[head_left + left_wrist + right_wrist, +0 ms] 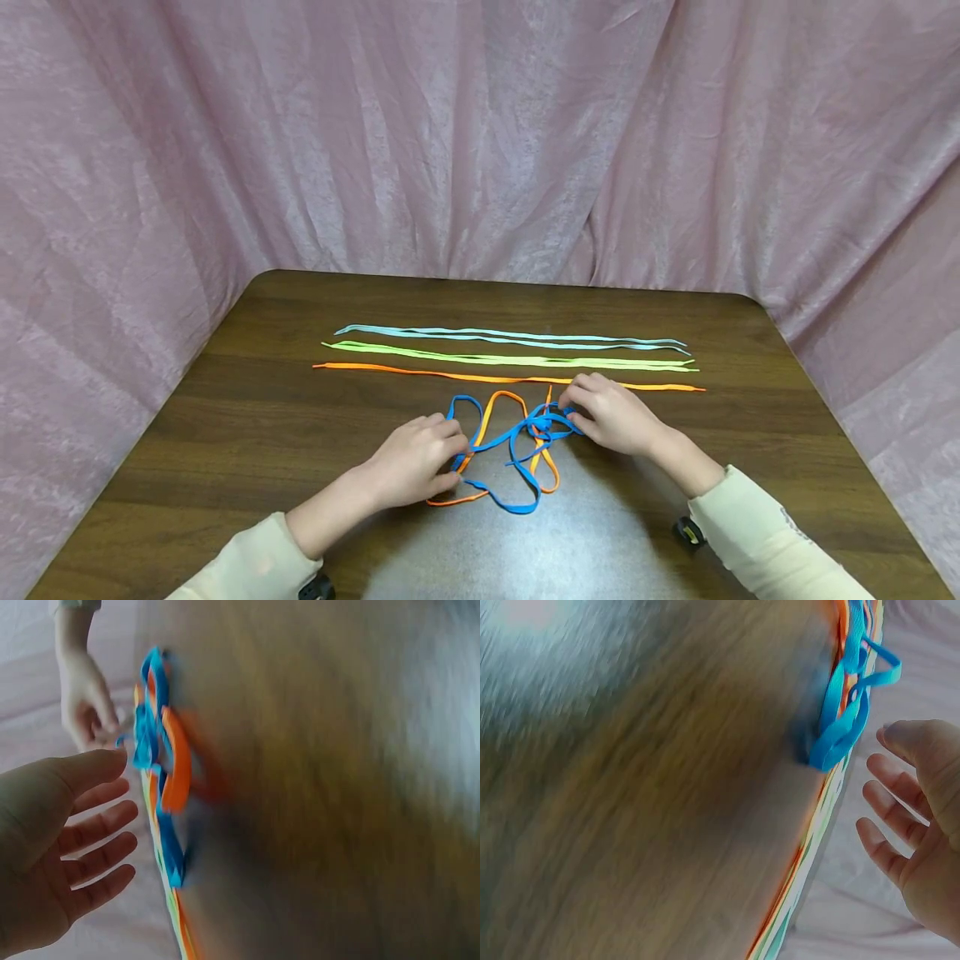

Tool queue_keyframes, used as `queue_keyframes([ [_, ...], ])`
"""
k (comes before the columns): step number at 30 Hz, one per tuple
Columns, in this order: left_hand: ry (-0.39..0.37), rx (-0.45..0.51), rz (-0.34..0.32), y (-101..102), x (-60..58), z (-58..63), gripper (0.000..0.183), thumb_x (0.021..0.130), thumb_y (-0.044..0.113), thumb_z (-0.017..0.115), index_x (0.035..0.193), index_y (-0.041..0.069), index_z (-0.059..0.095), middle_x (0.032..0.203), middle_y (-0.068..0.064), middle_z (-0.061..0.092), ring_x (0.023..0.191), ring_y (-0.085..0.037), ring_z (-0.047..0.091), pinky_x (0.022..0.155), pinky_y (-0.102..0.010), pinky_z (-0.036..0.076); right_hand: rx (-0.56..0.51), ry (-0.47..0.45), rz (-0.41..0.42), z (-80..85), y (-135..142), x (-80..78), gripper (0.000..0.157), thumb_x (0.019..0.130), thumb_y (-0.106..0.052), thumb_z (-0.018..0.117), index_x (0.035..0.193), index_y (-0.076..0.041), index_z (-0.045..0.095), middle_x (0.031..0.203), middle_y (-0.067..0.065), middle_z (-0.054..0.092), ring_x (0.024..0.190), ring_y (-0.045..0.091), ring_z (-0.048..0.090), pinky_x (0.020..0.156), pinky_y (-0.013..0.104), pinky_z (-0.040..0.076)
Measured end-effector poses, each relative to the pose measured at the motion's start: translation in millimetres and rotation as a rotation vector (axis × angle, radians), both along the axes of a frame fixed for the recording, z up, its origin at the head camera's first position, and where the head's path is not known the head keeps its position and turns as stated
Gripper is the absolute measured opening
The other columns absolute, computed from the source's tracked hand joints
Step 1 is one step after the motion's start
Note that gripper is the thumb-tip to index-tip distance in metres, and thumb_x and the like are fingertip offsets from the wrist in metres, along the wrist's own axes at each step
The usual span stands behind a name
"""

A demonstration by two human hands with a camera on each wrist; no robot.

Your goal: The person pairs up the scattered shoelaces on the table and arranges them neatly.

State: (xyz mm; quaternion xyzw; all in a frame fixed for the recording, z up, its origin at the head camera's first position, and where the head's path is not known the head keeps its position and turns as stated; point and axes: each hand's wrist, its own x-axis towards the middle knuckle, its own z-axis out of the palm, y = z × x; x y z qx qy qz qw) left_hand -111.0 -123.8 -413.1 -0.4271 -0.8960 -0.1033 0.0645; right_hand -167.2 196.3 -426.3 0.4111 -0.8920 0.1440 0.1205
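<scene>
A blue shoelace (538, 425) lies in loose loops on the table, bunched into a tangle near its right side. Mixed in with it is an orange shoelace (556, 477) that shades to yellow, its loops crossing under the blue one. My left hand (420, 457) hovers at the left end of the pile, fingers loosely bent; in the left wrist view its palm holds nothing. At the right end of the tangle is my right hand (617, 414), its fingertips beside a blue loop. The right wrist view shows those fingers (892, 814) spread and apart from the lace.
Behind the tangle, a straight orange lace (420, 372), yellow-green laces (450, 359) and light blue laces (480, 335) run side by side across the brown wooden table (225, 433). A pink curtain (450, 150) hangs past the table's far edge.
</scene>
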Motion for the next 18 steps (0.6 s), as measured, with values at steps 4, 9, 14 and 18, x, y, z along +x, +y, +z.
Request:
queue_keyframes([
  [4,-0.005,-0.043,-0.024,11,6.5,-6.3,0.019,0.073,0.034,0.074,0.082,0.02,0.066,0.077,0.011,0.052,0.071,-0.007,0.043,0.06,-0.019,0.034,-0.009,-0.015,0.039,0.4,-9,4.0,0.016,0.077,-0.011,0.071,0.091,-0.015,0.063,0.088,-0.005,0.057,0.08,0.01,0.049,0.067,0.026,0.043],
  [9,-0.026,-0.113,-0.029,19,11.6,-13.6,0.022,0.071,0.038,0.074,0.079,0.021,0.062,0.076,0.011,0.052,0.07,-0.006,0.043,0.058,-0.019,0.033,-0.009,-0.008,0.081,1.1,-19,9.3,0.014,0.078,-0.012,0.07,0.09,-0.016,0.063,0.088,-0.007,0.056,0.083,0.009,0.05,0.072,0.028,0.044],
  [14,-0.009,-0.135,-0.013,25,13.7,-14.8,0.026,0.068,0.036,0.077,0.071,0.021,0.055,0.07,0.012,0.045,0.067,-0.006,0.04,0.057,-0.019,0.03,-0.015,0.026,0.13,0.7,-29,14.1,0.016,0.077,-0.014,0.072,0.089,-0.017,0.062,0.088,-0.007,0.054,0.081,0.009,0.049,0.071,0.025,0.043],
  [18,-0.027,-0.136,-0.015,28,15.1,-14.3,0.026,0.07,0.031,0.077,0.068,0.022,0.052,0.067,0.013,0.044,0.065,-0.006,0.04,0.056,-0.018,0.03,-0.022,0.049,0.155,0.9,-36,17.0,0.017,0.076,-0.014,0.072,0.09,-0.016,0.063,0.088,-0.007,0.055,0.08,0.009,0.049,0.07,0.025,0.042],
])
